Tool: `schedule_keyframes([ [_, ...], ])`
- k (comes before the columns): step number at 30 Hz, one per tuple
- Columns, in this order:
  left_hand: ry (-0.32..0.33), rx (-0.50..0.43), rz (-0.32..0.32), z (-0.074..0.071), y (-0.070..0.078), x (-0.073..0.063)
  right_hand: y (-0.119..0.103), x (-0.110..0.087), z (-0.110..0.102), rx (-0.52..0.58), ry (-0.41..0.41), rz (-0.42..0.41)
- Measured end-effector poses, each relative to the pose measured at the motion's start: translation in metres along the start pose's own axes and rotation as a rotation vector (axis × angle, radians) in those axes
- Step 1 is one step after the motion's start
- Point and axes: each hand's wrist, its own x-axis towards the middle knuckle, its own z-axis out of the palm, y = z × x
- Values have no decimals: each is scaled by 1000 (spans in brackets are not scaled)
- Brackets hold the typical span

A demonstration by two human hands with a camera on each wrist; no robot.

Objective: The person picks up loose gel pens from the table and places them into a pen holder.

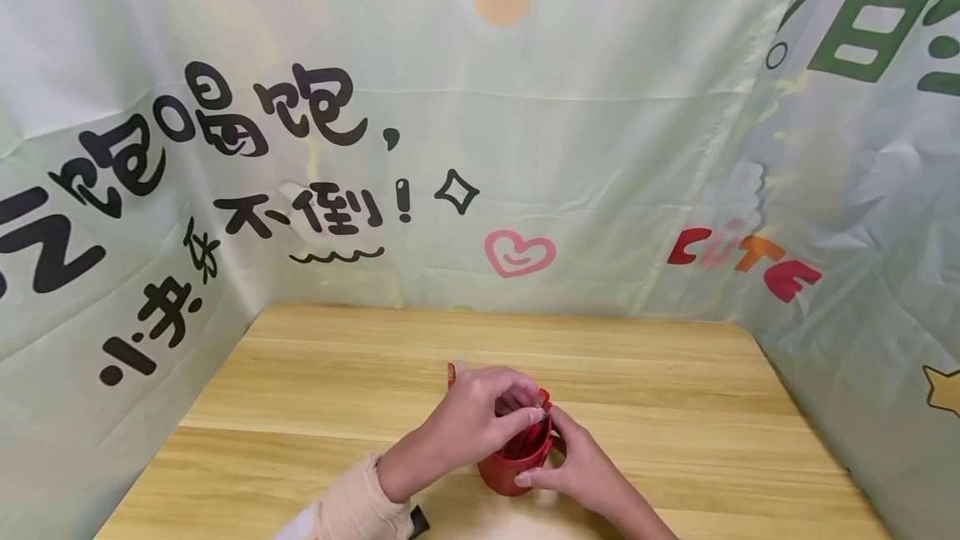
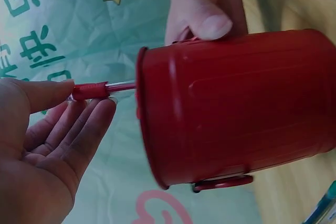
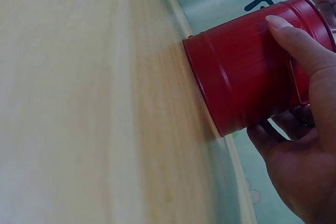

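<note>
A red bucket-shaped pen holder [image 1: 506,477] with small side handles stands near the front of the table. My right hand [image 1: 592,469] grips it from the right, with the thumb on its wall, as the right wrist view shows. Over its mouth is my left hand [image 1: 476,415]. In the left wrist view, that hand's thumb and fingertips pinch the red end of a pen [image 2: 92,91]. The pen's clear barrel runs down past the rim, and its lower end is hidden inside. Red shapes show inside the holder in the head view.
A teal pen [image 2: 321,203] lies on the wooden table [image 1: 337,373] near the holder. Behind the left hand, a small red-tipped object [image 1: 452,373] pokes out. A dark piece [image 1: 420,521] sits beside the left sleeve. Printed cloth [image 1: 600,148] hangs around the table's back and sides.
</note>
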Motion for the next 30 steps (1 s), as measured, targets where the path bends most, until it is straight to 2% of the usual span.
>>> schedule_keyframes([
  [9,-55,-8,-67,11,-7,-5,0,0,0,21,-10,11],
  [20,-55,42,-104,20,-16,-8,0,0,0,13,-4,20],
  [30,-77,70,-125,25,-17,-10,0,-1,0,6,3,38],
])
